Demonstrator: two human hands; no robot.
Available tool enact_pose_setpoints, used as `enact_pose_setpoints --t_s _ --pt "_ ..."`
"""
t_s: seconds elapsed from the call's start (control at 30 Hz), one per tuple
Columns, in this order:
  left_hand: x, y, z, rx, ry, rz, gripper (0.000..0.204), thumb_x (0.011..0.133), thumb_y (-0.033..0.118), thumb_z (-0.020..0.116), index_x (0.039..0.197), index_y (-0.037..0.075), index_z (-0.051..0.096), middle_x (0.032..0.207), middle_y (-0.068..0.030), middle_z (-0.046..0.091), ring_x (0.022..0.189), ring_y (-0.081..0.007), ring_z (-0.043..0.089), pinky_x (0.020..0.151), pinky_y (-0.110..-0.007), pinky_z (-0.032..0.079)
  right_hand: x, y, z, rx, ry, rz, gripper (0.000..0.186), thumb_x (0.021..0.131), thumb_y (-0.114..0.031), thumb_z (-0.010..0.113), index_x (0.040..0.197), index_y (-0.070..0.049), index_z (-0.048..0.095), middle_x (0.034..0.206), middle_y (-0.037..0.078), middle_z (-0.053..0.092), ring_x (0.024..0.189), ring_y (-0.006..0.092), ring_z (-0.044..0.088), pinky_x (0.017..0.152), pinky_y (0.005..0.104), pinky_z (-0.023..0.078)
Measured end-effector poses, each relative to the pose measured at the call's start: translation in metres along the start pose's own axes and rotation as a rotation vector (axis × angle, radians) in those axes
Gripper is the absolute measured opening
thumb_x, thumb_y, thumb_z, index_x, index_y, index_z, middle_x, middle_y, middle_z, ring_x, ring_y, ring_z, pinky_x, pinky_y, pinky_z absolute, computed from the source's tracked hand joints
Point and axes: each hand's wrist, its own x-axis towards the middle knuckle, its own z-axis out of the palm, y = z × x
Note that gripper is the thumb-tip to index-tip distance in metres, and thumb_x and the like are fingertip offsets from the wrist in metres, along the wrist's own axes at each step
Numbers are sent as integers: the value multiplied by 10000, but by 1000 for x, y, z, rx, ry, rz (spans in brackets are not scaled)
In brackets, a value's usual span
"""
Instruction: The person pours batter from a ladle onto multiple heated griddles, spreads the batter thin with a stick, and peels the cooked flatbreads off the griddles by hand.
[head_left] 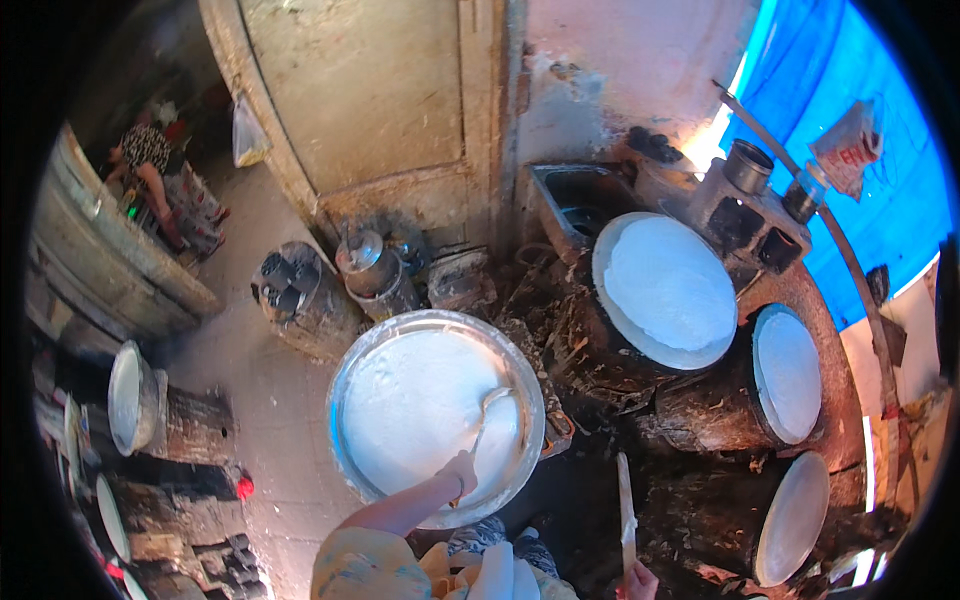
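Note:
My left hand (459,472) grips the handle of a ladle (489,410) whose bowl dips into white batter near the right side of a wide metal basin (352,352). My right hand (638,582), at the lower edge, holds a long flat pale stick (625,505) pointing upward. To the right, three round cloth-topped steamers stand on a clay stove. The largest steamer (670,290) carries a thin white sheet. A middle steamer (787,372) and a near steamer (795,520) look pale and bare.
A metal kettle (368,263) and a dark round stove (290,285) stand behind the basin by a worn door (370,90). A metal bowl (126,396) rests on logs at left. A seated person (150,155) is at far left. Blue tarp (850,80) hangs at right.

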Motion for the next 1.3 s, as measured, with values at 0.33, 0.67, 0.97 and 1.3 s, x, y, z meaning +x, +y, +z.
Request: enact_pose_setpoints --t_s 0.33,0.67,0.97,1.3 --pt "-56 -25 62 -1767 -1076 -33 88 841 29 469 928 22 481 546 18 385 404 -78 396 371 -212 359 48 -70 106 -478 -273 -420 294 837 -97 547 1127 -60 575 995 143 639 930 232 610 799 296 468" --pt "-150 35 -15 -2228 -1346 348 137 895 38 403 1011 76 467 540 35 328 393 -36 315 372 -156 296 22 -169 109 -448 -536 -285 319 885 -98 498 1200 -53 520 880 36 591 759 78 508 679 222 416" --pt "-278 64 -163 -1492 -400 860 267 840 21 487 1079 106 405 549 21 351 369 -42 311 329 -183 240 1 -285 153 -151 -652 -950 353 861 -49 512 1212 -26 497 904 134 625 808 152 587 730 244 446" --pt "-258 11 -209 -1317 -454 376 216 853 70 484 1058 98 420 517 17 312 380 -74 330 364 -221 297 23 -258 174 -288 -276 -1197 328 788 -112 616 1116 -110 596 683 145 562 635 240 578 564 324 450"
